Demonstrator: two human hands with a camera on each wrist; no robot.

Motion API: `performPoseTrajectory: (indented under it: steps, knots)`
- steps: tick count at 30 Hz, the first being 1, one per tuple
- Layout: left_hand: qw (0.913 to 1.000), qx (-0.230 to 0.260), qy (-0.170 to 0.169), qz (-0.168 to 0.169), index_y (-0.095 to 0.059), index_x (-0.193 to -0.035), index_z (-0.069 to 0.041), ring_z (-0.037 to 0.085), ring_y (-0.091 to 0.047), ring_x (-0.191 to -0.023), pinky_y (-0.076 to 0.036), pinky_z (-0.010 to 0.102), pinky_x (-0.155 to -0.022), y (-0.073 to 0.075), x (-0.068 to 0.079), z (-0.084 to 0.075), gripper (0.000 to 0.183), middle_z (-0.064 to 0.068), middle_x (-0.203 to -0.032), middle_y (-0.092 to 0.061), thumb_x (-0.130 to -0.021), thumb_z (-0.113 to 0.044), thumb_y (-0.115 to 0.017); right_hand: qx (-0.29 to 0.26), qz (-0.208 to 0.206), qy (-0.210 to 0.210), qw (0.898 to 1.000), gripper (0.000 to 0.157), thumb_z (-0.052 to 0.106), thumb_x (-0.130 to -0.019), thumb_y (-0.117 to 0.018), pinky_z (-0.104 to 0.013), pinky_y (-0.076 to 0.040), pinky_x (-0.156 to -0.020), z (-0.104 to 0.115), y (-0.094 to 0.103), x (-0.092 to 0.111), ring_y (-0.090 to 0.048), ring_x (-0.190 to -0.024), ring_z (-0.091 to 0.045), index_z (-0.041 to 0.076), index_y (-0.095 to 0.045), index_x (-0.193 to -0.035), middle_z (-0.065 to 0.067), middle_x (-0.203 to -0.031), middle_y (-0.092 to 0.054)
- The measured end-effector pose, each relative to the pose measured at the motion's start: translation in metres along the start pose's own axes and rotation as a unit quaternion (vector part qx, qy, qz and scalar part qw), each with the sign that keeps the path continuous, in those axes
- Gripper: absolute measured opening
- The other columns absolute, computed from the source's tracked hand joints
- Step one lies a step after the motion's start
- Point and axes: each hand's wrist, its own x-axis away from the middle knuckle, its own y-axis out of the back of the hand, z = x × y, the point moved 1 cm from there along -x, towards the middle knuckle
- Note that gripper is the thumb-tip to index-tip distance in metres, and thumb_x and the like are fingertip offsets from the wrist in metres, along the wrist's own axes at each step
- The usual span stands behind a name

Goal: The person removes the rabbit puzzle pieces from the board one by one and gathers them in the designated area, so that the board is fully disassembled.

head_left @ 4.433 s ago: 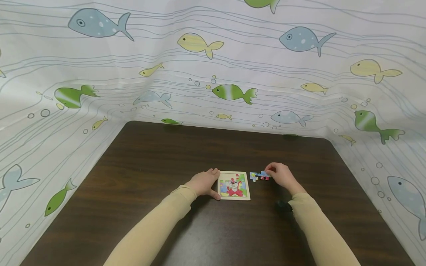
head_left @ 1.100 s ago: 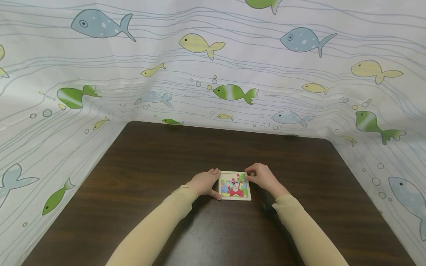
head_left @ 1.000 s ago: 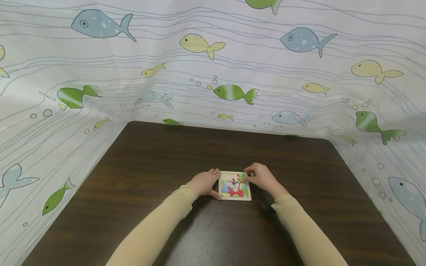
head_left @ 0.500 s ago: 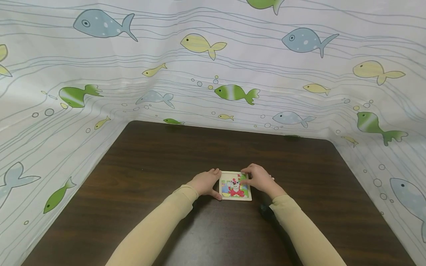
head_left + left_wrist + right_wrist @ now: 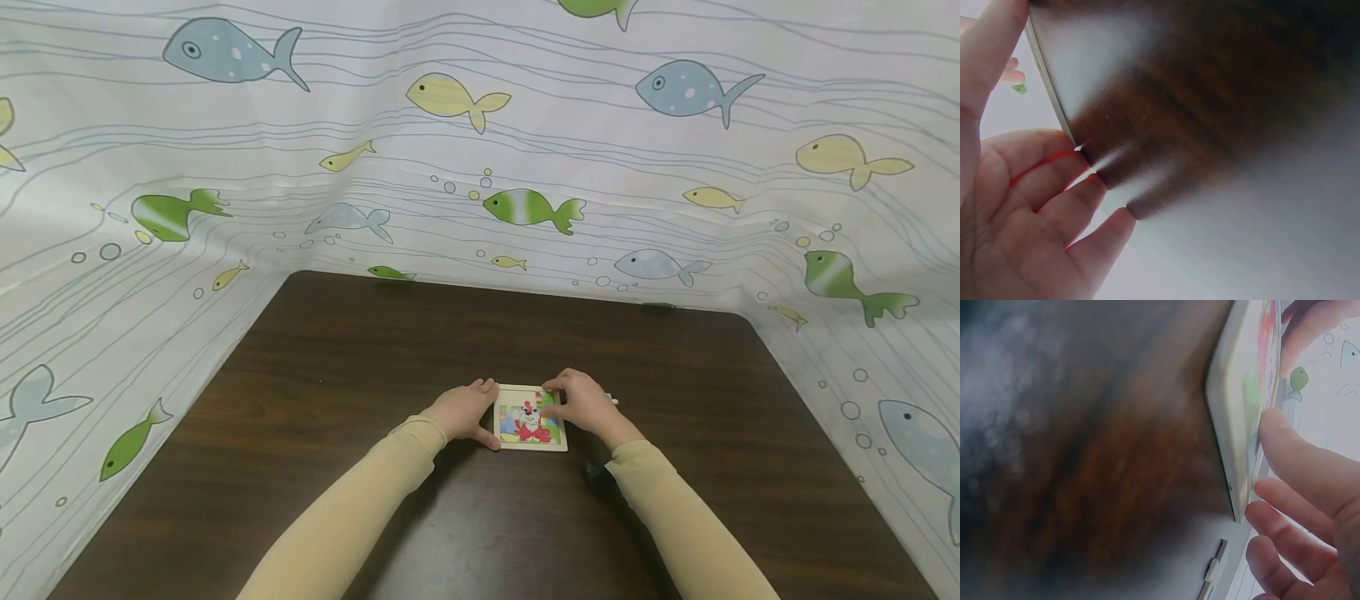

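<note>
A small square jigsaw puzzle (image 5: 528,425), a cartoon animal in a pale wooden frame, lies on the dark table. My left hand (image 5: 461,414) rests along its left edge, thumb near the lower corner and fingers fairly straight by the upper one. In the left wrist view, those fingertips (image 5: 1100,178) touch the tabletop. At the upper right corner, my right hand (image 5: 588,406) holds a puzzle piece mostly hidden between thumb and forefinger. The right wrist view shows that thumb (image 5: 1282,434) on the puzzle's face. Another puzzle piece (image 5: 1213,572) lies beyond the frame, mostly behind the hand in the head view.
A dark brown table (image 5: 420,333) spreads around the puzzle on every side. White sheeting (image 5: 465,108) printed with fish hangs along the back and both sides. A black object (image 5: 597,477) sits under the right wrist.
My right hand has moved left from the loose pieces to the puzzle's upper right corner, bringing one piece. The other piece now shows just right of that hand. My left hand keeps its place.
</note>
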Motion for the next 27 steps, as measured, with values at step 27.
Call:
performPoseTrajectory:
  steps: [27]
  knots:
    - [1.0, 0.007, 0.007, 0.0, -0.034, -0.146, -0.002, 0.025, -0.029, -0.141, -0.033, 0.038, -0.111, -0.0027, -0.0018, 0.0002, 0.099, 0.011, -0.153, -0.031, -0.072, -0.054, -0.074, 0.021, -0.004, 0.004, 1.0, 0.034, 0.031, -0.076, -0.08, -0.031, -0.044, -0.067, -0.0003, -0.0016, 0.0013, -0.048, -0.076, -0.014, 0.016, -0.072, -0.106, 0.0, -0.092, -0.058]
